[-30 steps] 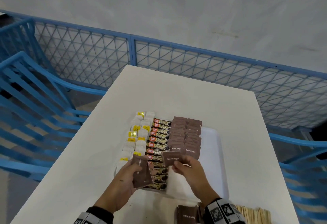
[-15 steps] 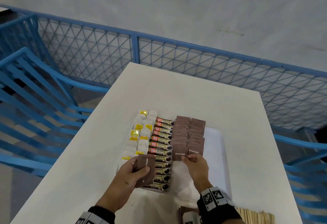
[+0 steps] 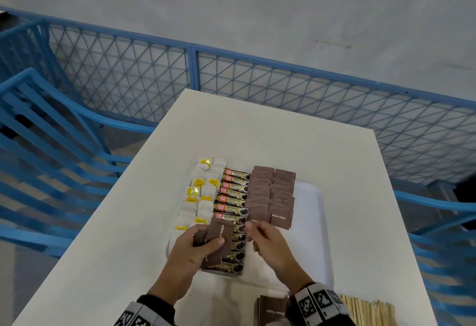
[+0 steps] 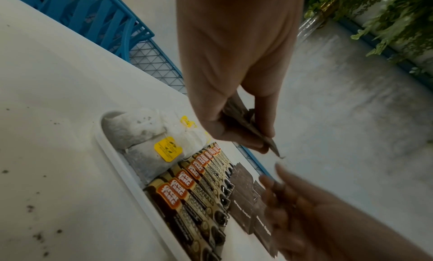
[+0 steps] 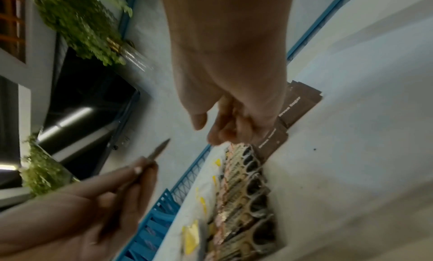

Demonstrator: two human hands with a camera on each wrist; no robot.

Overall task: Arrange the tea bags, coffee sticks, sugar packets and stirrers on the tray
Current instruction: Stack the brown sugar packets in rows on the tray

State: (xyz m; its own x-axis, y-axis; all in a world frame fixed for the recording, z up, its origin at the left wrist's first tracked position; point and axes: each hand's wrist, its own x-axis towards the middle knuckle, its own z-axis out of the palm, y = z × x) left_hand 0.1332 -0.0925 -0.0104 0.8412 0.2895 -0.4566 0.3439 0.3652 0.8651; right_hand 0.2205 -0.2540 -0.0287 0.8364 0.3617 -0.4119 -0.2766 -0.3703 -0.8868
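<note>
Sugar packets in hand (image 3: 215,242): I am holding a small stack of brown packets in my left hand (image 3: 195,248), thumb lying across the top one and fingers curling under; the stack is hanging over the near end of the coffee row, its lettering running upward.
Left hand, wrist view: my fingers (image 4: 236,137) are pinching the stack (image 4: 246,124) edge-on above the tray.
Right hand (image 3: 270,244): it is hovering just right of the held stack, at the near end of the laid sugar columns; thumb and fingers are loosely bent and gripping nothing that I can see, and the fingertips are blurring.
Right hand, wrist view: my thumb (image 5: 199,119) is standing apart from my fingers, with a gap between.
Laid sugar (image 3: 273,197): two columns of brown packets are lying overlapped on the tray, right of the coffee.
Coffee sticks (image 3: 233,197): they are lying in one column down the middle, side by side.
Tea bags (image 3: 199,197): white bags with yellow tags are filling the left side in two columns.
Tray (image 3: 313,222): white, sitting on the table, its right part showing bare.
Spare sugar (image 3: 271,311): more brown packets are lying off the tray by my right wrist.
Stirrers (image 3: 368,311): a wooden bundle is lying on the table at the near right.
Table (image 3: 257,124): white, with a blue mesh fence (image 3: 283,81) running behind it.
</note>
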